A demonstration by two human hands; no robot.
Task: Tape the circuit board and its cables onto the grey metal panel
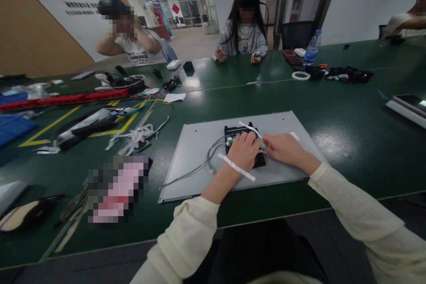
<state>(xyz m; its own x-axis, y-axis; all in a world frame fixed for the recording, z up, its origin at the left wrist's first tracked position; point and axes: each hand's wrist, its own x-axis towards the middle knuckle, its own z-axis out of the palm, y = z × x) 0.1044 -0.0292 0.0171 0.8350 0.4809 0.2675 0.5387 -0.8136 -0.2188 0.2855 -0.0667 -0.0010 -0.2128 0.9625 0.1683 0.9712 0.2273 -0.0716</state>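
Note:
A black electronics holder (pixel 260 161) with a small green circuit board (pixel 229 141) and grey cables (pixel 206 159) lies on a flat light-grey panel (pixel 193 146). My left hand (pixel 244 150) lies over the holder, its fingers bent together on it and hiding much of its middle. To its right, my right hand (pixel 282 147) is closed in a pinch at the end of a thin white strip of tape (pixel 249 128) that slants over the top of the holder. Another white strip (pixel 236 167) lies across my left wrist.
A phone (pixel 123 188) and a tangle of white strips (pixel 138 137) lie left of the panel on the green table (pixel 213 97). Further back are a tape roll (pixel 301 76), a water bottle (pixel 312 48) and black cables (pixel 172 82). Several people sit around the table.

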